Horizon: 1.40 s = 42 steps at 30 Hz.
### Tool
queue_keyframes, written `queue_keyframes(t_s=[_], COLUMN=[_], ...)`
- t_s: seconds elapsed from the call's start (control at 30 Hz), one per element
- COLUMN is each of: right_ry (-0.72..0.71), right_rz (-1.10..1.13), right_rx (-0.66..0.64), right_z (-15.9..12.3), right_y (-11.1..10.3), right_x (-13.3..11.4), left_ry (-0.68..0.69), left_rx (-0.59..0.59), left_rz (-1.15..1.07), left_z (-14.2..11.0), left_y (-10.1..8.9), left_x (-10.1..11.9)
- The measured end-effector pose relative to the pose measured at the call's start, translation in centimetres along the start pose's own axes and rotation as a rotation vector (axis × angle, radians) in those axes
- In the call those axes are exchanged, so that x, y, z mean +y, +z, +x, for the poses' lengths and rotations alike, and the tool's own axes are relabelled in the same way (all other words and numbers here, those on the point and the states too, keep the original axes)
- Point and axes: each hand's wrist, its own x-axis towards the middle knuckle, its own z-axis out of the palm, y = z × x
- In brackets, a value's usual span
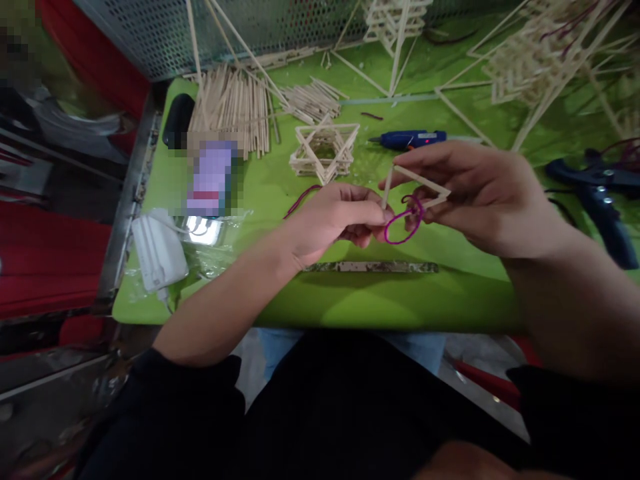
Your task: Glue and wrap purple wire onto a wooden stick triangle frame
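Above the front part of the green table, a small frame of thin wooden sticks [423,179] is held between both hands. My left hand [340,212] is closed, its thumb and fingers pinching the lower end of the frame's left stick. My right hand [483,193] curves around the other side, with fingertips on the top corner and the thumb near the right corner. A purple cord [403,230] hangs in a loop between the hands, knotted near the right thumb. Just behind them sits a star-shaped stick piece [325,152].
Behind lie a blue glue gun [413,139] and stick piles [237,110]. Larger stick structures [530,63] stand at the back right, near dark-blue pliers [603,207]. A phone [213,177] and white power bank [159,250] are left; a flat strip [370,267] lies in front.
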Motion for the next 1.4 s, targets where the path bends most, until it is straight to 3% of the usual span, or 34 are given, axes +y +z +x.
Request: queue_keyframes(t_s=[0.37, 0.7, 0.97, 1.1, 1.17, 1.3, 1.4], right_ry=[0.004, 0.031, 0.079, -0.031, -0.054, 0.094, 0.145], right_rz=[-0.087, -0.331, -0.567, -0.739, -0.665, -0.036, 0.236], right_rx=[0.201, 0.291, 0.237, 0.151, 0.159, 0.099, 0.024], right_z=[0.8, 1.0, 0.7, 0.5, 0.4, 0.1, -0.1], right_y=[1.2, 1.8, 0.9, 0.3, 0.3, 1.0, 1.3], right_x=[1.0, 2.4, 3.4, 4.0, 3.8, 2.4, 1.7], left_ry=[0.009, -0.007, 0.01, 0.008, 0.012, 0.039, 0.053], left_rx=[-0.019, -0.155, -0.238, -0.206, -0.175, -0.092, -0.004], left_rz=[-0.006, 0.019, 0.0, 0.005, 0.001, -0.011, -0.029], left_z=[0.0, -0.4, -0.5, -0.5, -0.6, -0.6, -0.4], left_y=[-0.3, -0.2, -0.6, -0.5, -0.5, -0.3, -0.3], left_x=[-0.3, 0.3, 0.3, 0.4, 0.4, 0.2, 0.0])
